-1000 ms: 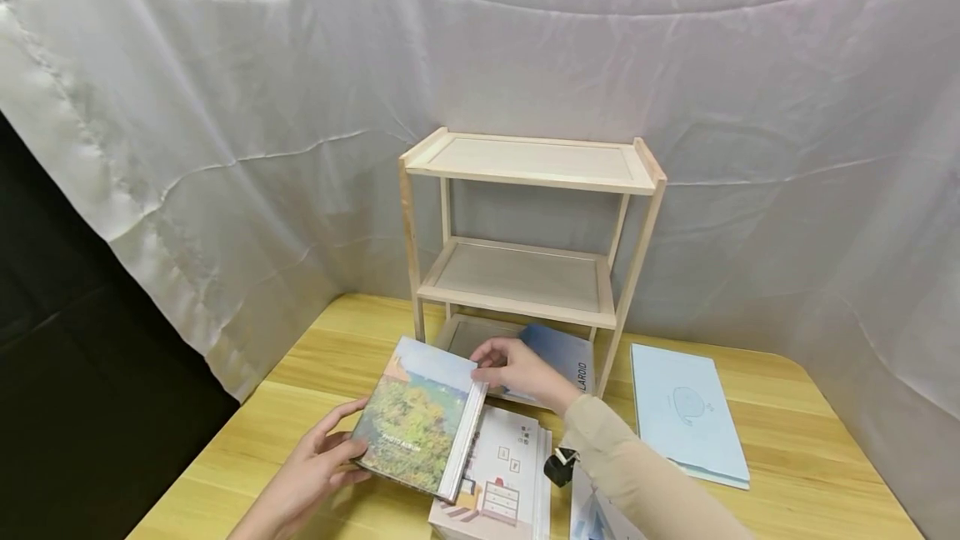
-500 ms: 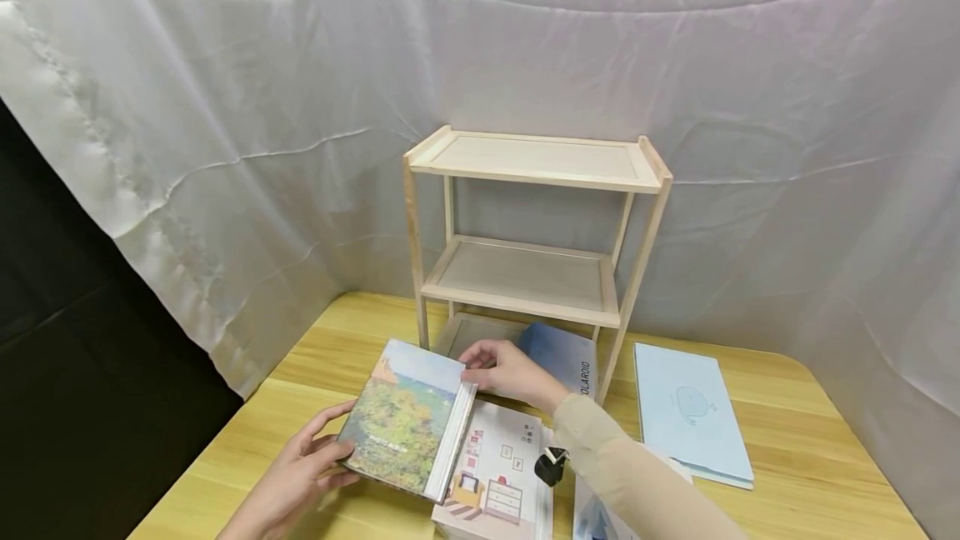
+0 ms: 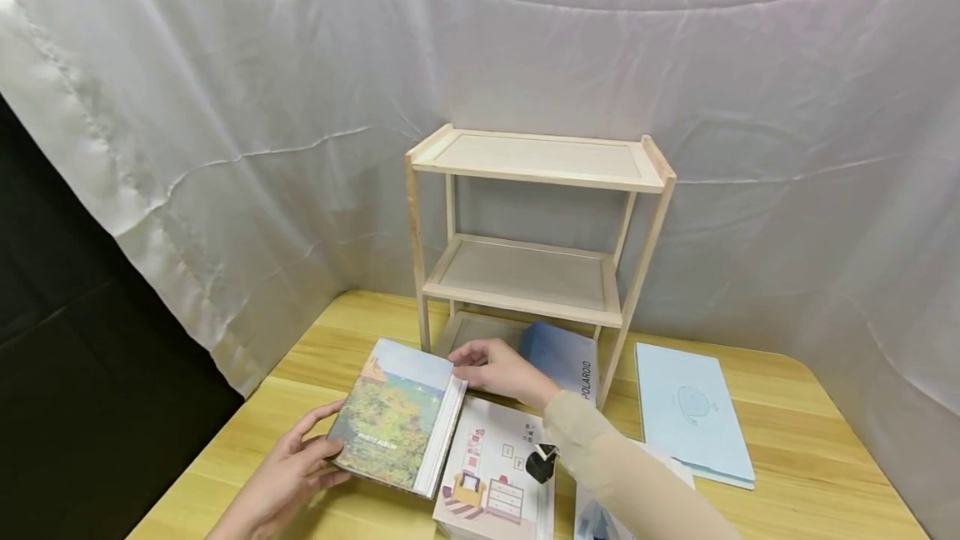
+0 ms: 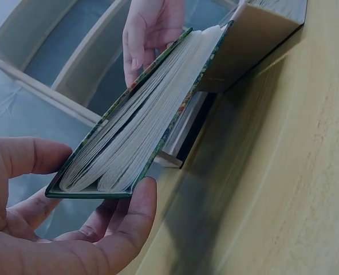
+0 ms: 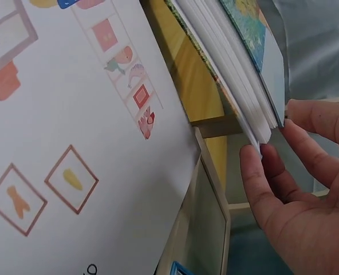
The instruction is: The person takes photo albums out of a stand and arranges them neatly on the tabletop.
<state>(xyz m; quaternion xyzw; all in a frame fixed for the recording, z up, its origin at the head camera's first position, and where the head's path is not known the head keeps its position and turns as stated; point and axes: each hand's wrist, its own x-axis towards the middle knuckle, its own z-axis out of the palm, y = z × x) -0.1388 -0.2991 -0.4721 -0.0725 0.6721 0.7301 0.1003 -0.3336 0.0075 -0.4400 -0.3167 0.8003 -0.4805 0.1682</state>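
I am holding the photo album with both hands, lifted at a slant above the worktop. My left hand is gripping its near left corner, thumb on the cover and fingers curled beneath. My right hand is pinching the far right corner, fingers against the page edges. The album is hanging just beside the illustrated book, in front of the wooden shelf.
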